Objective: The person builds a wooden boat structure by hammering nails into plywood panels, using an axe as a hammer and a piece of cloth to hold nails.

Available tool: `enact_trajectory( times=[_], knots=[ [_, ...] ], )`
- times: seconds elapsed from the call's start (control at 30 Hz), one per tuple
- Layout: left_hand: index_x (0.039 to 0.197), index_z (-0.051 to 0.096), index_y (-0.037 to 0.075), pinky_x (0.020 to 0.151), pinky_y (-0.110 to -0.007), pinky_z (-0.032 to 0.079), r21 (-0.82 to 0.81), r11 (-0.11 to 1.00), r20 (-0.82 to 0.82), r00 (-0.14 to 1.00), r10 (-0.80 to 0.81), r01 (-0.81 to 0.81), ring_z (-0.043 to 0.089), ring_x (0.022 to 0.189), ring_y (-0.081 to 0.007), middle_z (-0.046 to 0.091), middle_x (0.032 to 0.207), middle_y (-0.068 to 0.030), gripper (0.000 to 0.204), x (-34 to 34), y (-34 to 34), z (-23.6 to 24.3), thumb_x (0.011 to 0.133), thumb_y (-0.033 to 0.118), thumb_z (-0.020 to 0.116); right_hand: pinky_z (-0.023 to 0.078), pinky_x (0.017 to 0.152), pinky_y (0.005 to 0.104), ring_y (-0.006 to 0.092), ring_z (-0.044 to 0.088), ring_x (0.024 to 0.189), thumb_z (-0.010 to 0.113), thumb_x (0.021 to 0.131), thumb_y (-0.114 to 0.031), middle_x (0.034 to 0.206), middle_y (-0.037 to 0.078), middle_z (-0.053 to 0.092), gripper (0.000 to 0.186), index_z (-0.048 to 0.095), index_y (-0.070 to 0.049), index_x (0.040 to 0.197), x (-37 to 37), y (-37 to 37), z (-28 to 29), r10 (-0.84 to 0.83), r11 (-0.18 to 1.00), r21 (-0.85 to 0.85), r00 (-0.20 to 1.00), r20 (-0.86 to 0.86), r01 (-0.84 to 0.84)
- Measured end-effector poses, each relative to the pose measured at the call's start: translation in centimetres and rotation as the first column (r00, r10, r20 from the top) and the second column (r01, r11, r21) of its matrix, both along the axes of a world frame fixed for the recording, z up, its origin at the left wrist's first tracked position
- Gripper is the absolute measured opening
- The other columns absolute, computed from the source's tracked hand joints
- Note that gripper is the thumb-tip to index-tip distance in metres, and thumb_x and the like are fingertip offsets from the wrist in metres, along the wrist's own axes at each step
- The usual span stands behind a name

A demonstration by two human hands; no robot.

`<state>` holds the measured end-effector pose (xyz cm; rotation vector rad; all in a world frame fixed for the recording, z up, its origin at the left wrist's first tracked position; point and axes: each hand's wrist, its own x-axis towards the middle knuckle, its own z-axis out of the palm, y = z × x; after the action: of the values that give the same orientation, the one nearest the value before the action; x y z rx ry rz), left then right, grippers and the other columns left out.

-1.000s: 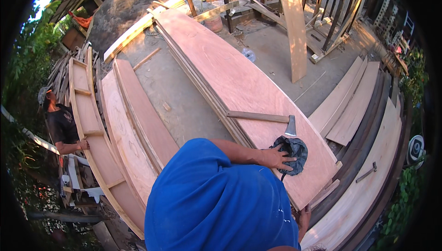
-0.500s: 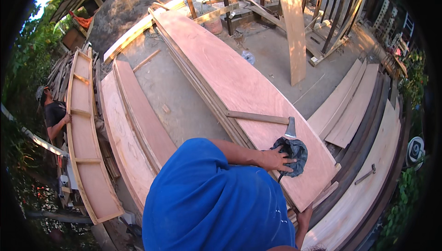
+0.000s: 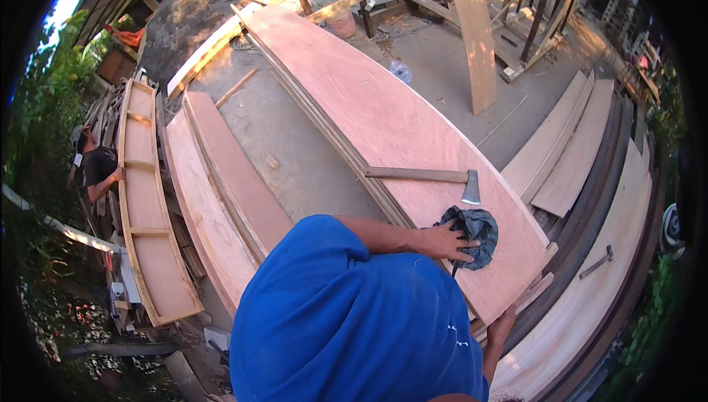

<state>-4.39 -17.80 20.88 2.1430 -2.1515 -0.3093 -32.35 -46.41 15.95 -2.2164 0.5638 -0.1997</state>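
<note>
My left hand (image 3: pixel 451 243) lies with spread fingers on a crumpled dark plastic bag (image 3: pixel 483 226), near the close end of a long pinkish plywood panel (image 3: pixel 354 96). What is inside the bag does not show. Just beyond it, flat on the same panel, rests a hatchet (image 3: pixel 424 174) with a wooden handle and a grey metal head. Lower down, my right hand (image 3: pixel 500 330) grips the panel's near end at its edge; some of its fingers are hidden. The panel tops a stack of similar boards.
Left of the stack lie more long panels (image 3: pixel 214 203). Another person (image 3: pixel 99 170) at the far left holds a framed panel (image 3: pixel 144 203). A hammer (image 3: pixel 596 262) rests on a pale board (image 3: pixel 571 306) at right. A clear plastic bag (image 3: pixel 400 71) lies on the concrete floor (image 3: pixel 310 173).
The whole view has shifted slightly. My left hand stays on the dark bag with its fingers spread, and my right hand remains at the panel's end. The hatchet has not moved on the panel.
</note>
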Motion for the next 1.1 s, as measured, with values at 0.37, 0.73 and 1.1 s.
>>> enact_trajectory(
  times=[0.37,0.73,1.1],
  knots=[
    [0.158,0.049,0.032,0.119,-0.064,0.03,0.016,0.999,-0.05,0.998,0.035,-0.034,0.043,0.147,-0.0403,0.03,0.173,-0.01,0.084,-0.8,-2.1,1.5,0.08,0.01,0.074,0.053,0.094,0.0508,0.0477,0.064,0.116,0.078,0.09,-0.019,0.124,0.028,0.067,0.045,0.06,-0.005,0.129,-2.5,1.1,-2.1,-0.287,0.958,-0.041,0.957,-0.054,0.285],
    [0.156,0.052,0.028,0.12,-0.061,0.033,0.06,0.997,0.118,0.992,0.044,-0.052,0.037,0.153,-0.0404,0.033,0.171,-0.0096,0.093,-1.4,-2.0,1.6,0.072,0.017,0.089,0.053,0.095,0.0456,0.0396,0.068,0.111,0.086,0.082,-0.019,0.121,0.02,0.07,0.055,0.061,-0.009,0.129,-4.5,6.3,-0.7,-0.418,0.905,0.098,0.908,0.018,0.414],
    [0.158,0.045,0.036,0.108,-0.068,0.036,0.07,0.995,-0.03,0.997,0.072,-0.069,0.047,0.143,-0.0409,0.027,0.174,-0.0064,0.103,0.0,-1.3,1.2,0.068,0.037,0.093,0.052,0.104,0.0413,0.0289,0.062,0.126,0.086,0.085,-0.015,0.133,0.018,0.065,0.067,0.054,0.001,0.142,-4.8,5.7,-4.9,-0.414,0.878,0.314,0.903,0.118,0.361]
  ],
)
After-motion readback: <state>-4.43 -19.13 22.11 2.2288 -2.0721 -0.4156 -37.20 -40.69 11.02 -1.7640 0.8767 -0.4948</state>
